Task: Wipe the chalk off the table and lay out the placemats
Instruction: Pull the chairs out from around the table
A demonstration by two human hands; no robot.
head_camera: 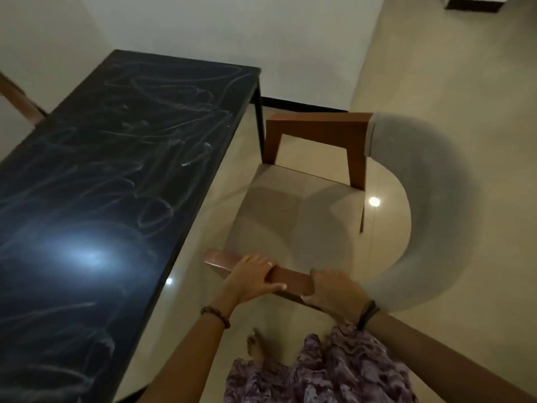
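- Black, glossy surface (96, 175): one, long and narrow, running along the left side of the view, with a bright lamp glare near its near end.
- White chalk scribbles (162, 135): loops and strokes spread over most of the top, from the far right corner down to the near edge; too many and too smeared to count, no readable letters or words.
- Wooden chair (305, 205): one, on the tiled floor (436, 68) just beside the right edge of the surface, with a pale seat, brown armrests and a curved grey back; blurred.
- Left hand (252, 276): flat over the near armrest (287, 279), fingers (261, 261) wrapped over its top, thumb along the near side; a ring on one finger, a bead bracelet at the wrist.
- Right hand (331, 292): gripping the same armrest further right, fingers curled round its end; a dark band at the wrist.
- Placemats: none visible.
- One bare foot (255, 344) on the floor, beside purple patterned cloth (319, 370).
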